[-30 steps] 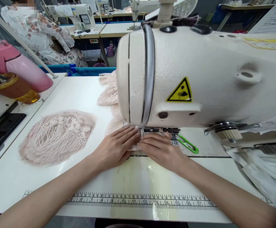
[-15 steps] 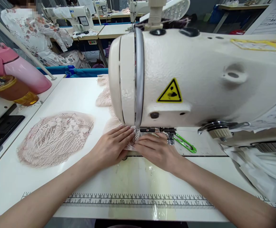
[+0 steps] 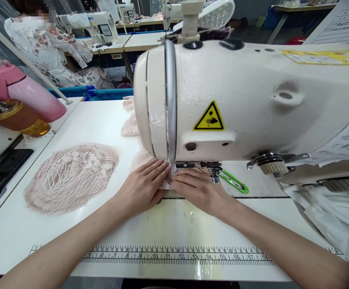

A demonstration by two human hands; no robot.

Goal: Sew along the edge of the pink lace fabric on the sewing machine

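Forearms (image 3: 81, 233) angled inward; left hand (image 3: 142, 184) outstretched, flat on pink lace (image 3: 138, 159); right hand (image 3: 199, 189) bent at lace edge, grip unclear.

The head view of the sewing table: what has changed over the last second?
The bulky cream sewing machine head sits farther left in the picture, apparently because the camera shifted. Nothing was visibly grasped or released: the bare left hand and bare right hand stay at the pale-pink lace fabric. The rounded pale-pink lace pile and slim green tool stayed put.

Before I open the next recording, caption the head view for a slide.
Left hand on pale pink lace, right hand at its edge, at a sewing machine.
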